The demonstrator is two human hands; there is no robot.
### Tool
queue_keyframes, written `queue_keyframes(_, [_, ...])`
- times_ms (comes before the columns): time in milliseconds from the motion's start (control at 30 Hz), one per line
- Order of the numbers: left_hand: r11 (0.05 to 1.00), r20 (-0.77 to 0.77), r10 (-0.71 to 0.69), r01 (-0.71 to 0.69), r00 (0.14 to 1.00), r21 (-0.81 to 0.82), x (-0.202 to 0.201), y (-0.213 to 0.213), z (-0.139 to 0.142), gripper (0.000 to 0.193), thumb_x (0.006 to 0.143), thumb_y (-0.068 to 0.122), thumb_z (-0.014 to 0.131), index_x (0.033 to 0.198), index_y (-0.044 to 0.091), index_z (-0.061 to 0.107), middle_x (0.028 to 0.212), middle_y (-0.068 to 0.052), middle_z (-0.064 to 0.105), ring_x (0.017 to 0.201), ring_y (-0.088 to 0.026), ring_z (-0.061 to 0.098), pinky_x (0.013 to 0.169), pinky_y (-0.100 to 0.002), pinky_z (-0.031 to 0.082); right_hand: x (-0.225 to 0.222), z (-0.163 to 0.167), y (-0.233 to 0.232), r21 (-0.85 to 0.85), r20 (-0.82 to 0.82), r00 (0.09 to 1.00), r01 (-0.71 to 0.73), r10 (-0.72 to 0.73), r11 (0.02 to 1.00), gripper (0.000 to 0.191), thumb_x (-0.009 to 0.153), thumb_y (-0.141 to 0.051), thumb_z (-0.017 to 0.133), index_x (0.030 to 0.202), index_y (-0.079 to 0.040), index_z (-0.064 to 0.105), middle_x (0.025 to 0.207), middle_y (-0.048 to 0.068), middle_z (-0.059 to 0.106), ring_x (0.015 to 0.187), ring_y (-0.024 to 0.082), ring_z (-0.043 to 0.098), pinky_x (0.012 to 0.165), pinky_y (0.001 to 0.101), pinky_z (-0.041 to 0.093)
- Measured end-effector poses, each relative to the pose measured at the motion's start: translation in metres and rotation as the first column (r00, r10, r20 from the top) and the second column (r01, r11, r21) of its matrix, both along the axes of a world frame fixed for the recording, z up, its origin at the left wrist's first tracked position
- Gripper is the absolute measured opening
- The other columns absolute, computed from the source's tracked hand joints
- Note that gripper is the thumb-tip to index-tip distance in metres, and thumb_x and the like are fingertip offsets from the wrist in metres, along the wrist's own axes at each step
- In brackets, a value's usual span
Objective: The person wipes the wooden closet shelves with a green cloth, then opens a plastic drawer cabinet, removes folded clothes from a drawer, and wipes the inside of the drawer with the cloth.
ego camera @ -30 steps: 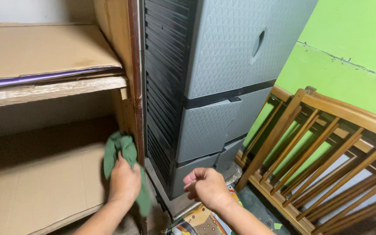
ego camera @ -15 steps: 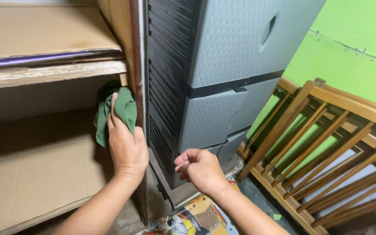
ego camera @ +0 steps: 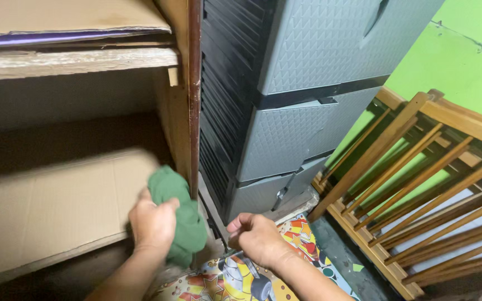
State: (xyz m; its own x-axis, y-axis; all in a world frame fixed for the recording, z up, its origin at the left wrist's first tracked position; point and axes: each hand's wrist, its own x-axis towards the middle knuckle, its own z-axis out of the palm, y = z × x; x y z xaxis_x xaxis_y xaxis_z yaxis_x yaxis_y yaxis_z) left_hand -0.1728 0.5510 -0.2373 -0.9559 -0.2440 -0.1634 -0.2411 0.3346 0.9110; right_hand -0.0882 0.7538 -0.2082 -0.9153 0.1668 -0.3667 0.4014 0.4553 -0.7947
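1. Our left hand (ego camera: 153, 223) is clenched on a green cloth (ego camera: 177, 217), pressed against the wooden cabinet's side post (ego camera: 188, 128) at 7 o'clock in frame
2. Our right hand (ego camera: 258, 238) sits at 6 o'clock, fingers curled in loosely, holding nothing, just beside the cloth
3. Cardboard-lined shelf (ego camera: 57, 206) at 9 o'clock of the cloth
4. Grey plastic drawer unit (ego camera: 302, 134) at 1 o'clock, wooden railing (ego camera: 419, 178) at 3 o'clock
5. Colourful mat (ego camera: 241, 278) under both hands

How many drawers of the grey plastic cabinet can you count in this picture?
3: the top drawer beside the wooden shelf, the middle drawer under it, and the bottom drawer just above the right hand. More may lie above the frame.
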Motion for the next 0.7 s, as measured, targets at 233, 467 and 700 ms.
queue_keyframes(233, [0.977,-0.708,-0.144,-0.014,0.692,-0.213,-0.009,0.038,0.039,0.087,0.079,0.014,0.069,0.154,-0.008,0.03,0.143,-0.035,0.048,0.127,-0.049,0.055,0.111,-0.049,0.043,-0.006,-0.016,-0.017,-0.032,0.022,1.0,0.007,-0.007,0.999,0.018,0.079,-0.005,0.069,0.096,-0.003,0.073,0.078,0.004,0.073,0.068,0.01,0.064,0.064,0.0285,0.054])
queue_keyframes(467, [0.759,0.212,-0.439,0.487,0.873,-0.432,-0.021,0.012,-0.05,0.051,0.079,0.014,0.07,0.123,-0.008,0.058,0.123,-0.033,0.065,0.116,-0.042,0.066,0.101,-0.044,0.053,0.009,-0.021,-0.008,-0.078,0.183,0.983,0.03,-0.015,0.997,0.028,0.081,-0.016,0.073,0.108,-0.006,0.072,0.084,0.007,0.074,0.071,0.014,0.066,0.065,0.0301,0.053])
queue_keyframes(700, [0.814,0.168,-0.58,0.556,0.797,0.17,0.015,0.016,0.031,0.049,0.064,0.008,0.08,0.111,0.0,0.069,0.105,-0.021,0.077,0.096,-0.027,0.077,0.087,-0.037,0.06,-0.011,0.06,-0.053,-0.478,0.291,0.936,0.323,-0.199,0.817,0.048,0.095,-0.04,0.068,0.14,-0.031,0.054,0.124,0.001,0.068,0.11,0.022,0.064,0.077,0.0463,0.056])
